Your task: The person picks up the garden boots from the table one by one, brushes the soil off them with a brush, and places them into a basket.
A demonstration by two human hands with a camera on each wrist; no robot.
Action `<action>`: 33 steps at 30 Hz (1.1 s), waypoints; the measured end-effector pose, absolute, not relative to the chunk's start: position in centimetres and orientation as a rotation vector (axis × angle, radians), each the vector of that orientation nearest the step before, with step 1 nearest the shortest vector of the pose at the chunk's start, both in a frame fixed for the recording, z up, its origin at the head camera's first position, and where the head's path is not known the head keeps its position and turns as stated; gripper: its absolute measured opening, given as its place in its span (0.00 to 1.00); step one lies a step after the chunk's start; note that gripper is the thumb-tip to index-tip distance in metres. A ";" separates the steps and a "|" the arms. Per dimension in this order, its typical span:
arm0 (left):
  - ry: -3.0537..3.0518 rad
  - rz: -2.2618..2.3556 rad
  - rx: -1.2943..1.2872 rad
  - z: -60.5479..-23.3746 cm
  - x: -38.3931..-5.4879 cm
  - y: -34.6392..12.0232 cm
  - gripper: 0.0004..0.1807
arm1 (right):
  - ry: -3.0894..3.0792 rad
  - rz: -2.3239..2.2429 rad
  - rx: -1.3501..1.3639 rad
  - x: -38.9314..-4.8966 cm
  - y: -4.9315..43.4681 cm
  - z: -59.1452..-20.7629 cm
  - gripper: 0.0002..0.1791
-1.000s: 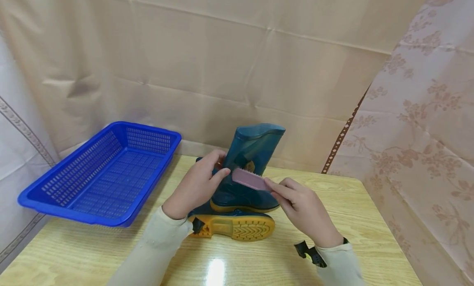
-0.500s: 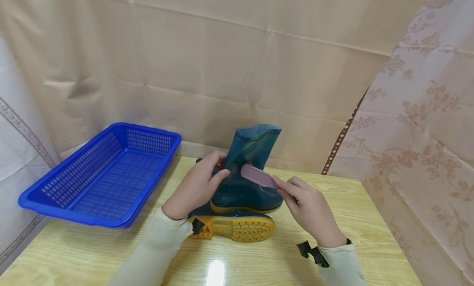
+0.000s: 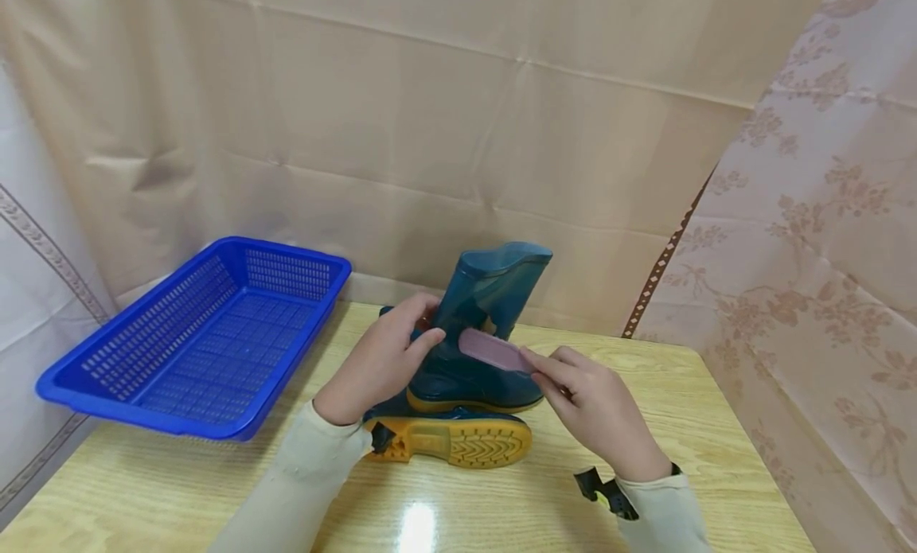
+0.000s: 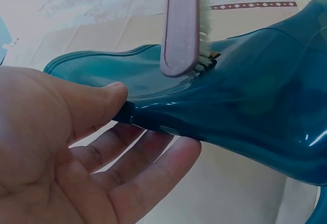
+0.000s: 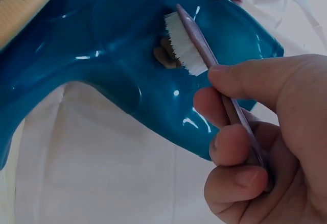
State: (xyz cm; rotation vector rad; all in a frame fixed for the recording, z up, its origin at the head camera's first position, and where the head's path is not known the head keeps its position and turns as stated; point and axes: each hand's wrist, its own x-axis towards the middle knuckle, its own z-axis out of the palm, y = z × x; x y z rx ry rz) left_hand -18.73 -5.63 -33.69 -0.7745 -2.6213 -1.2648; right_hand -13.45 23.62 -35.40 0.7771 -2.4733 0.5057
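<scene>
A teal rubber rain boot (image 3: 501, 270) with a yellow sole stands upright on the table. My left hand (image 3: 383, 358) grips its shaft at the back, thumb on the near side and fingers behind, as the left wrist view shows. With my right hand (image 3: 598, 402) I hold the handle of a mauve scrub brush (image 3: 493, 351). Its white bristles (image 5: 183, 45) touch the shaft beside a brown smear (image 5: 164, 55). In front, the second boot (image 3: 490, 442) lies on its side, its yellow treaded sole facing me.
A blue plastic basket (image 3: 325, 318) with slotted walls stands at the left of the wood-grain table (image 3: 559, 521). A beige cloth (image 3: 401, 139) hangs behind the table. At the right hangs a flowered curtain (image 3: 824, 298).
The brush went right and upward over the shaft, then came slightly back left and down. The boot's top swayed a little. My left hand kept its place.
</scene>
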 end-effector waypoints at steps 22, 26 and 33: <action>-2.631 -1.253 -0.746 -33.7 -18.9 -6.1 0.15 | -2.562 0.500 0.643 -13.4 23.8 -34.9 0.20; -2.621 -1.273 -0.758 -33.8 -18.8 -5.7 0.15 | -2.595 0.504 0.619 -13.2 24.3 -34.5 0.20; -2.636 -1.273 -0.751 -33.8 -18.8 -5.5 0.15 | -2.603 0.545 0.608 -12.9 24.6 -34.4 0.21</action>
